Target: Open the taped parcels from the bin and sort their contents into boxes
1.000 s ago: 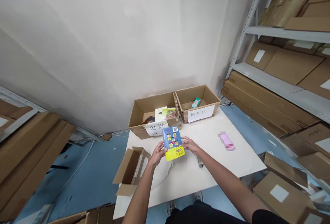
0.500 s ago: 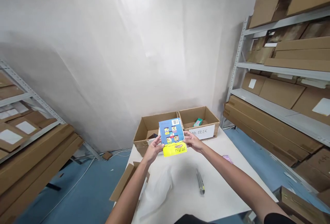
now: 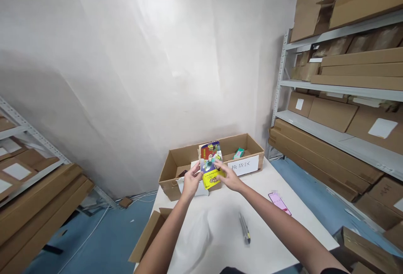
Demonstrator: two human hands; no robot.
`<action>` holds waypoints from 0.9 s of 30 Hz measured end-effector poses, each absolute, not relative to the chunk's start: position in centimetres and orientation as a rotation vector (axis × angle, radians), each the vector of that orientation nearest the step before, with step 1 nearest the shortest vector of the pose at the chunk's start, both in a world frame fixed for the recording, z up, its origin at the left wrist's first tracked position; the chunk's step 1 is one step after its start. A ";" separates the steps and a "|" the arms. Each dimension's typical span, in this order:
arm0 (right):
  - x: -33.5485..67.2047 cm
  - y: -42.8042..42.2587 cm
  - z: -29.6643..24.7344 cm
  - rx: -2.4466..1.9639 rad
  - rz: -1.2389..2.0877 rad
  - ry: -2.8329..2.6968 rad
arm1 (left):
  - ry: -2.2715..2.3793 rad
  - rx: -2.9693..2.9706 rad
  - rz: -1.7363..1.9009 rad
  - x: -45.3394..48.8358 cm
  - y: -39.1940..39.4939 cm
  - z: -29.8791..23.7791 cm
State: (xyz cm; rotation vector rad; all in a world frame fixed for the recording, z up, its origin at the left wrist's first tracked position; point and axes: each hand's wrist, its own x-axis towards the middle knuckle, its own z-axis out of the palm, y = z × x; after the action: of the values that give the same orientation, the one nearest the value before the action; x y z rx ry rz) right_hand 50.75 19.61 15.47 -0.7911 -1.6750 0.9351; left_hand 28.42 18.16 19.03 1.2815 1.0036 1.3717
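A book (image 3: 208, 160) with a colourful cover and a yellow lower band is held up above the far part of the white table (image 3: 267, 227). My left hand (image 3: 191, 181) grips its left edge, thumb on the front. My right hand (image 3: 230, 178) is at the book's right side, fingers apart in front of the cover; whether the fingertips touch it I cannot tell. Behind the book stand two open cardboard boxes (image 3: 171, 185), the right one with a white handwritten label (image 3: 244, 165) and a small green packet (image 3: 239, 153) inside.
On the table lie a utility knife (image 3: 244, 228), a phone (image 3: 279, 203) with a pink screen and crumpled translucent plastic (image 3: 197, 236). An open carton (image 3: 151, 234) stands at the left edge. Shelves of boxes (image 3: 333, 114) line the right; more are at left.
The book has turned from its blue back to its illustrated front. My right hand has let go of the edge and spread its fingers. The view has shifted slightly, showing the phone fully.
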 end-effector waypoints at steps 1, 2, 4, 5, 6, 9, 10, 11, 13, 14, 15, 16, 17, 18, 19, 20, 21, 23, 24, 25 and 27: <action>51.3 19.9 15.4 -0.892 0.851 -1.561 | 0.994 1.239 1.358 27.6 18.2 19.2; 51.8 20.2 15.4 -0.978 0.808 -1.443 | 0.978 1.205 1.344 27.0 18.2 19.4; 52.6 20.6 15.3 -1.023 0.929 -1.294 | 0.934 1.167 1.315 26.1 18.0 19.6; 52.9 20.6 15.3 -0.976 1.076 -1.266 | 0.914 1.158 1.298 25.9 17.9 19.5; 53.1 20.5 15.4 -0.901 1.240 -1.254 | 0.899 1.153 1.280 25.8 17.7 19.4; 53.3 19.9 15.6 -0.723 1.559 -1.192 | 0.949 1.158 1.267 25.8 17.7 18.8; 53.3 19.7 15.7 -0.713 1.584 -1.159 | 1.027 1.173 1.304 25.9 17.8 18.5; 53.3 19.5 15.8 -0.715 1.581 -1.132 | 1.133 1.198 1.355 26.1 17.8 18.3; 53.0 19.4 16.0 -0.724 1.526 -1.117 | 1.334 1.290 1.424 26.8 17.7 18.1; 52.7 19.3 16.0 -0.721 1.490 -1.136 | 1.378 1.351 1.414 27.4 17.6 18.0; 52.2 19.2 15.9 -0.708 1.461 -1.175 | 1.368 1.413 1.374 28.2 17.4 17.9; 51.7 19.1 15.9 -0.680 1.446 -1.234 | 1.315 1.470 1.320 29.0 17.1 17.8; 51.0 18.9 15.8 -0.642 1.443 -1.306 | 1.246 1.509 1.278 29.9 16.9 17.8; 50.3 18.8 15.6 -0.597 1.449 -1.387 | 1.193 1.531 1.265 30.5 16.6 17.7; 49.6 18.7 15.5 -0.551 1.464 -1.469 | 1.156 1.535 1.278 31.0 16.5 17.7; 48.9 18.8 15.4 -0.513 1.476 -1.541 | 1.131 1.520 1.307 31.1 16.4 17.7; 48.3 19.0 15.3 -0.498 1.473 -1.589 | 1.117 1.487 1.346 30.9 16.5 17.8; 47.6 20.0 15.1 -0.581 1.398 -1.593 | 1.092 1.384 1.399 29.4 16.9 17.9; 47.5 20.7 15.1 -0.670 1.335 -1.553 | 1.074 1.330 1.403 28.3 17.2 18.0; 47.5 21.6 15.2 -0.768 1.274 -1.494 | 1.053 1.285 1.392 27.1 17.6 18.1; 47.7 23.4 15.2 -0.899 1.262 -1.389 | 1.004 1.229 1.333 24.7 18.7 17.9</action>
State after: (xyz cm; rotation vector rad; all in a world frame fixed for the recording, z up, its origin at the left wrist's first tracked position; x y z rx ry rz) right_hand 47.65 23.38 15.23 -0.8995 -1.3890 1.2620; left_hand 24.65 18.69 17.90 1.2286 1.0039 1.3331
